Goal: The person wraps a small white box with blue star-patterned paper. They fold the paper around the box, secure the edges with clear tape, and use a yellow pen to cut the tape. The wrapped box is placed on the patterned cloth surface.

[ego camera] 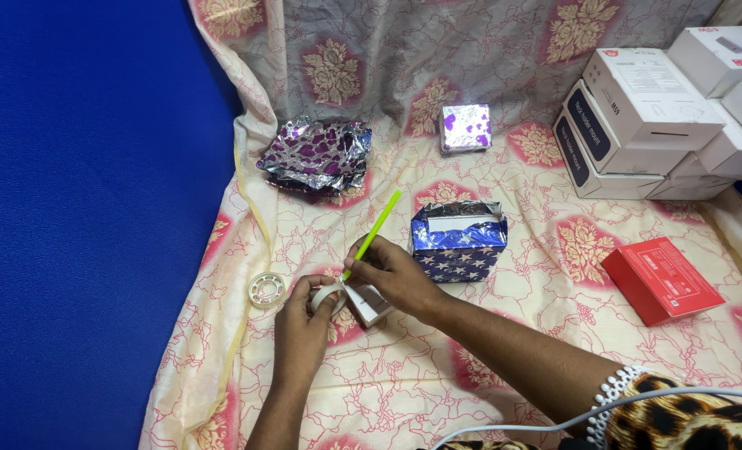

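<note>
We record the left hand [302,321] near the left of the cloth [504,367], fingers curled together around a roll of clear tape [327,297]; the roll sits pinched at the fingertips, just above the fabric. The right hand [394,275] reaches in from the right, fingers clamped on a thin green stick [373,233]; the stick slants up and to the right, its lower end meeting the tape roll. Beneath both hands lies a small white box [368,303], partly covered by the right hand; we cannot tell whether either hand presses on it.

Just right of the right hand stands a box wrapped in blue star-patterned foil [458,242], its top open. To the left of the left hand, a second tape roll [266,289] lies flat on the cloth; farther off, crumpled purple-and-silver foil [317,157] and a small wrapped cube [465,127]. At the far right a stack of white cartons [654,117]; nearer, a red box [661,279], well apart from the hands.
</note>
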